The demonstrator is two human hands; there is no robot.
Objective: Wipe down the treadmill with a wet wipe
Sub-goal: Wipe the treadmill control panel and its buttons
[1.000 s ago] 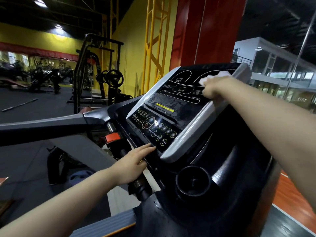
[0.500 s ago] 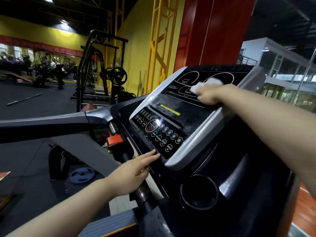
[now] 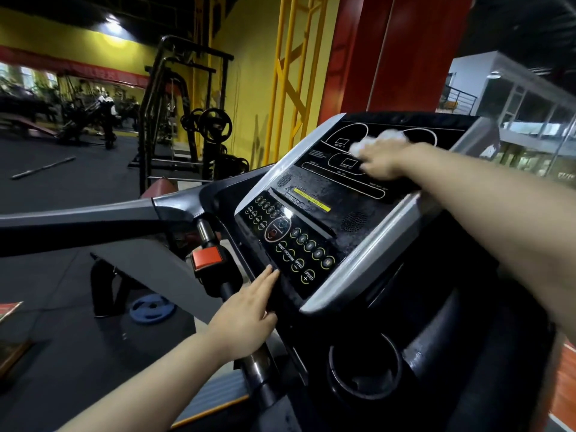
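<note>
Your right hand (image 3: 381,160) presses a crumpled white wipe (image 3: 372,141) on the treadmill (image 3: 358,266) panel's glossy, wet-streaked far end; your left hand (image 3: 246,319) rests flat-fingered at its near edge.

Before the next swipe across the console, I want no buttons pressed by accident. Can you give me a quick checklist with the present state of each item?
1. Wet wipe under the right hand: ok, pressed on the upper display panel.
2. Wipe clear of the button panel: ok, well above it.
3. Left hand off the buttons: not ok, its straight fingertips touch the panel's lower left edge beside the RESET button.
4. Right hand's grip on the wipe: cannot tell, blurred.
5. Console powered off: cannot tell.
</note>
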